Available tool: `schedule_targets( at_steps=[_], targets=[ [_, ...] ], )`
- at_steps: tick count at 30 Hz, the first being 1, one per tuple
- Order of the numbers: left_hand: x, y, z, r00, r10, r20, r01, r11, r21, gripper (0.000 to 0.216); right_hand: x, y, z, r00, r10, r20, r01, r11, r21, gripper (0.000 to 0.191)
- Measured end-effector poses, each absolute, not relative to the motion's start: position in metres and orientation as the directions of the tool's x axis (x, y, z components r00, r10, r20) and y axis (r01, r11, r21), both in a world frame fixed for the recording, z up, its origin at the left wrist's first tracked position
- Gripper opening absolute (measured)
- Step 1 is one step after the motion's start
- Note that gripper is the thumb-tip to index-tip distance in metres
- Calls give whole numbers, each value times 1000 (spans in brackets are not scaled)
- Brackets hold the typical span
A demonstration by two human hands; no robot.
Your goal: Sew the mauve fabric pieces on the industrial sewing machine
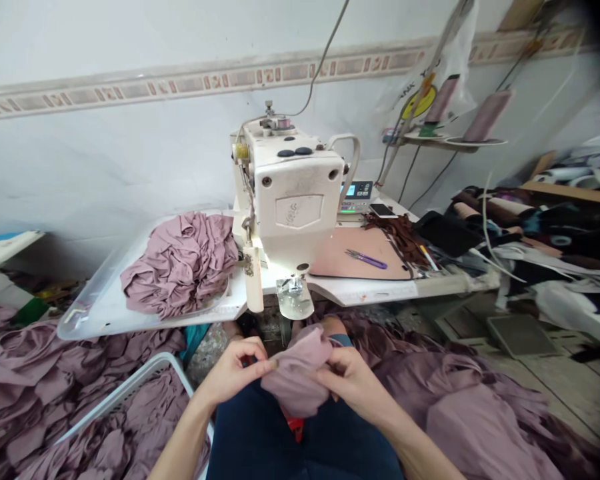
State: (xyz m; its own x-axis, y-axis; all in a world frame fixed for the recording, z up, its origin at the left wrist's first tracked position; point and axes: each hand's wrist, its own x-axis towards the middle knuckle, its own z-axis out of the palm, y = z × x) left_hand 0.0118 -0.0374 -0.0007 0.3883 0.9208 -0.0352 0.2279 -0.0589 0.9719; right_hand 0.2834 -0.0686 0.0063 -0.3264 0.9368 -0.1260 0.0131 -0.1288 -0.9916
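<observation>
A small piece of mauve fabric [300,373] is stretched between my two hands, above my lap. My left hand [243,367] pinches its left edge between thumb and finger. At the other side, my right hand [347,377] grips the cloth with thumb and fingers closed. Just beyond the fabric stands a white sewing machine [300,200], its metal sewing plate [296,303] facing me and apart from the cloth. To the machine's left, a heap of mauve fabric [180,263] lies on the worktable [237,303].
Purple thread snips [366,259] lie on a tan mat [330,250] at right, near a phone [383,211]. A basket [167,360] of mauve fabric stands low at left. More mauve fabric [470,407] is piled at lower right. Thread cones [487,117] stand at upper right.
</observation>
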Motion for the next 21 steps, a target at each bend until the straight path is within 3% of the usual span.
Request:
schedule_targets(
  at_steps=[4, 8, 10, 14, 21],
  targets=[
    [29, -51, -2, 404, 913, -64, 258, -47, 965, 29, 291, -80, 25, -543, 838, -52, 326, 153, -933, 45],
    [60, -65, -12, 720, 663, -205, 231, 50, 972, 35, 295, -82, 36, -667, 745, 7, 397, 363, -843, 38],
    [65, -69, -15, 777, 577, -251, 244, 92, 965, 40, 303, -80, 38, -671, 742, -16, 400, 343, -850, 32],
    [56, -66, -8, 655, 717, -238, 224, 116, 968, 53, 321, -72, 34, -591, 804, -68, 360, 187, -914, 20],
    [46, -51, 13, 400, 905, -144, 175, 79, 981, 44, 321, -59, 23, -289, 957, -17, 197, 42, -979, 38]
  ],
)
